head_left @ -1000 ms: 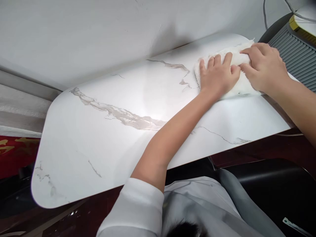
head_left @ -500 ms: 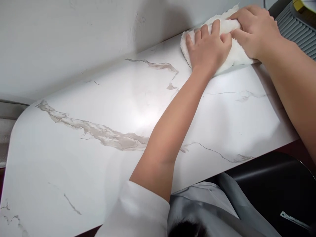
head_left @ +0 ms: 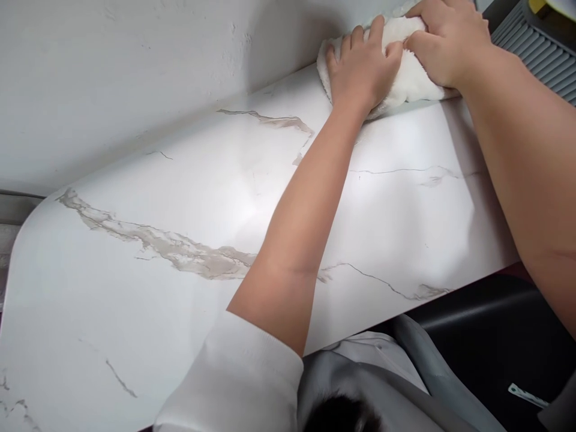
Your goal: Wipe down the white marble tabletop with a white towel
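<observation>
A fluffy white cloth point(head_left: 414, 75) lies bunched on the far right part of the marble-patterned white table point(head_left: 180, 198), close to the wall. My left hand point(head_left: 362, 69) presses down on the cloth's left part, fingers apart and slightly bent over it, thumb pointing right. On the cloth's right part, my right hand point(head_left: 454, 45) grips it with thumb and bent fingers. Some of the right fingertips are cut off by the top of the picture. The cloth's underside is hidden.
A pale wall point(head_left: 135, 72) runs along the table's back edge. A grey ribbed object point(head_left: 533, 51) stands at the upper right, with something yellow on it. Below the front edge are a black seat point(head_left: 486, 336) and a slim pale strip point(head_left: 526, 395) with markings.
Both hands and the cloth have shifted slightly toward the wall. The whole view has also moved a little, so the table appears farther left.
</observation>
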### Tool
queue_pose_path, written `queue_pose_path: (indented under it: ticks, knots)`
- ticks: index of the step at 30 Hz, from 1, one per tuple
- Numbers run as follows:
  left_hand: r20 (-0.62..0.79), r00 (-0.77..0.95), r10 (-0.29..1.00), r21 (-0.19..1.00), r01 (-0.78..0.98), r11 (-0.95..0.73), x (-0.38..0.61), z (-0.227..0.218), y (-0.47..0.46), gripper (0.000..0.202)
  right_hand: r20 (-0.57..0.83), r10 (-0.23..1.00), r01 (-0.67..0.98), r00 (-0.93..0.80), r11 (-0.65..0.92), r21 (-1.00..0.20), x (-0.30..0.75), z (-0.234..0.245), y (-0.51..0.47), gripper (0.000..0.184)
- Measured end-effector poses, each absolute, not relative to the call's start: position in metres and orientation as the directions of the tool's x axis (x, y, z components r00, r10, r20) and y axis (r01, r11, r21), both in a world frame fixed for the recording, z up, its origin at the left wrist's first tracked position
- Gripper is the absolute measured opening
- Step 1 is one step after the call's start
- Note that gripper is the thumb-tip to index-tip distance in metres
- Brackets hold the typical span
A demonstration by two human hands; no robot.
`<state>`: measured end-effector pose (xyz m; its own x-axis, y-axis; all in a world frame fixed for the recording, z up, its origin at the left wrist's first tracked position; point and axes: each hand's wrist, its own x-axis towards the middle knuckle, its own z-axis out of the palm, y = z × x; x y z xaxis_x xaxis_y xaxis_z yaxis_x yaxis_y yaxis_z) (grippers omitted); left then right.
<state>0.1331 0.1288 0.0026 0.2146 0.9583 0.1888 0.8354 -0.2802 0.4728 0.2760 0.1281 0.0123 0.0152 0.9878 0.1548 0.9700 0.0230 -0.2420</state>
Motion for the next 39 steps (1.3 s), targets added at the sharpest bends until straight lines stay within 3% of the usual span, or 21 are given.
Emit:
queue_pose_path:
  ticks: [9, 16, 22, 31, 39]
  knots:
    - [0.162, 0.208, 0.965, 0.494, 0.829, -0.262, 0.133, 0.004, 0.14, 0.038, 0.197, 0.98, 0.967, 0.015, 0.036, -0.254, 0.275, 0.009, 0.135, 0.061]
    - [0.177, 0.181, 0.967, 0.48, 0.842, -0.245, 0.134, 0.004, 0.143, 0.044, 0.238, 0.971, 0.96, -0.013, 0.078, -0.268, 0.276, 0.009, 0.146, 0.061]
    - [0.189, 0.184, 0.965, 0.452, 0.856, -0.252, 0.134, 0.004, 0.135, 0.046, 0.246, 0.968, 0.972, -0.053, 0.106, -0.211, 0.281, 0.008, 0.142, 0.078]
    - [0.211, 0.21, 0.954, 0.406, 0.869, -0.282, 0.144, -0.001, 0.089, 0.051, 0.081, 0.997, 0.969, 0.012, 0.009, -0.249, 0.294, 0.009, 0.107, 0.069]
    - [0.274, 0.316, 0.908, 0.349, 0.847, -0.4, 0.165, -0.001, 0.004, 0.047, 0.15, 0.988, 0.954, 0.028, 0.018, -0.3, 0.327, 0.006, -0.002, 0.06]
